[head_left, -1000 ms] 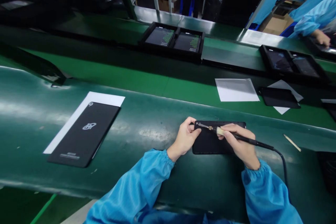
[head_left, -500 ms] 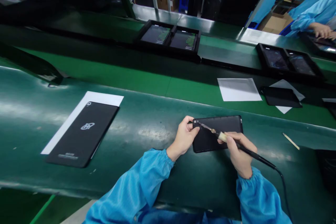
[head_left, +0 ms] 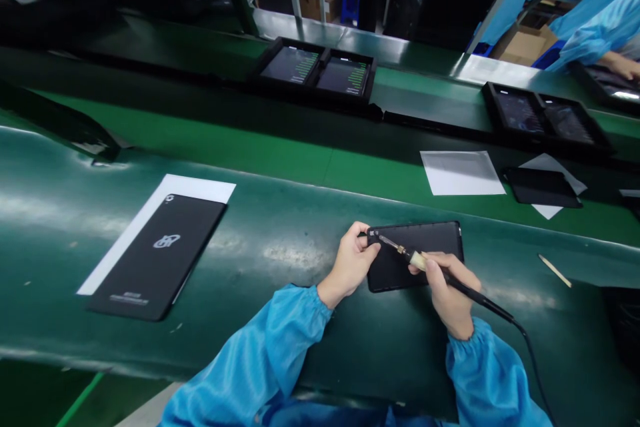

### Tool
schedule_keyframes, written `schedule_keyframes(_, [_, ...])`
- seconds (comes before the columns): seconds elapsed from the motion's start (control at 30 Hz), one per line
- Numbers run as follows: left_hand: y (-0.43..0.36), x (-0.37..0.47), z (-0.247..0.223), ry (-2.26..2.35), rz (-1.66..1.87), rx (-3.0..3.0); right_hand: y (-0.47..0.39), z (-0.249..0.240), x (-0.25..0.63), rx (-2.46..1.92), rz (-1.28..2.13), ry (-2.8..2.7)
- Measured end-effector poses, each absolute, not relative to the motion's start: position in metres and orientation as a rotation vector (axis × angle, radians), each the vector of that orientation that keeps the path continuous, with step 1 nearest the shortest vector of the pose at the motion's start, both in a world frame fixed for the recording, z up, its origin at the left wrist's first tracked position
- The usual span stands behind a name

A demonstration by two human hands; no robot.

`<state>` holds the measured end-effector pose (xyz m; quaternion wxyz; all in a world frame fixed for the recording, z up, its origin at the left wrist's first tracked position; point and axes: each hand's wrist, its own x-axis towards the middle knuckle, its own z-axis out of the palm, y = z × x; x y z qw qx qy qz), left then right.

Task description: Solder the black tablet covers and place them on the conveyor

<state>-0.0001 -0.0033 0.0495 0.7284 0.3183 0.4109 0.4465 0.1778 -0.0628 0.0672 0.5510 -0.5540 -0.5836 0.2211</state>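
A black tablet back cover (head_left: pixel 400 270) lies on the green bench before me, its inner side up. My left hand (head_left: pixel 353 257) pinches the cover's upper left corner between thumb and fingers, beside a small camera opening. In my right hand (head_left: pixel 450 287) is a soldering iron (head_left: pixel 417 260), gripped by its pale collar like a pen. Its metal tip points left and down, close to the opening; whether it touches the cover I cannot tell. A black cord runs from the handle toward the lower right.
To the left, a black tablet (head_left: pixel 160 260) lies face down partly over a white sheet (head_left: pixel 125 233). A thin wooden stick (head_left: pixel 554 270) rests at right. Across the green conveyor, black trays (head_left: pixel 315 95) hold lit tablets. A white sheet (head_left: pixel 463 173) and another dark panel (head_left: pixel 543 187) lie nearer.
My right hand and the soldering iron have shifted slightly left. The trays have moved a little left and the sheets on the green strip a little right. My left hand stays put.
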Motion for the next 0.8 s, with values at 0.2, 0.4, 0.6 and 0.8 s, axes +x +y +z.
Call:
schedule_keyframes(0.2, [-0.003,0.0,0.052,0.915,0.985,0.688,-0.063,0.062,0.178,-1.259,0.544,-1.387])
schedule_keyframes(0.4, [-0.003,-0.001,0.053,0.913,0.991,0.675,-0.066,0.051,0.177,-1.247,0.509,-1.418])
schedule_keyframes(0.6, [-0.002,-0.001,0.054,0.925,0.984,0.673,-0.054,0.062,0.188,-1.208,0.506,-1.205])
schedule_keyframes(0.8, [0.0,-0.003,0.053,0.961,0.973,0.684,-0.016,0.084,0.25,-1.032,0.426,-0.713])
